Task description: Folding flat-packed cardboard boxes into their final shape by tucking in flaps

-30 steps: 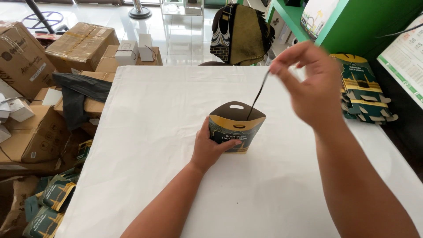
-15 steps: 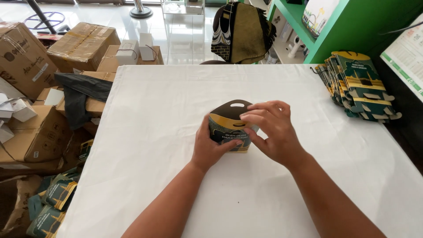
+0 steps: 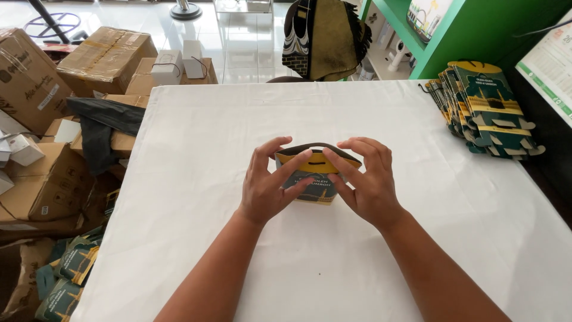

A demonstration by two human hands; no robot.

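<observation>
White cloth-covered table (image 3: pixel 196 179) fills most of the view; glossy tiled floor (image 3: pixel 250 42) beyond it, green shelving (image 3: pixel 476 30) at upper right. Small gift box (image 3: pixel 316 176), dark green w/ yellow band and dark curved top flap, stands upright near table centre. Left hand (image 3: pixel 269 185) cups its left side, fingers spread, thumb across the printed front. Right hand (image 3: pixel 363 179) wraps its right side, fingertips on the top flap. Both hands grip the box between them.

Stack of flat box blanks (image 3: pixel 485 110), same green/yellow print, leans at table's right edge, well apart from the hands. White wall calendar (image 3: pixel 551 77) w/ green border at far right. Left of table: brown cartons (image 3: pixel 101 53), two small white boxes (image 3: pixel 173 62), black plastic bag (image 3: pixel 101 119). More flat blanks (image 3: pixel 68 268) on floor, lower left. Dark/gold cloth over chair back (image 3: pixel 325 36) behind table.
</observation>
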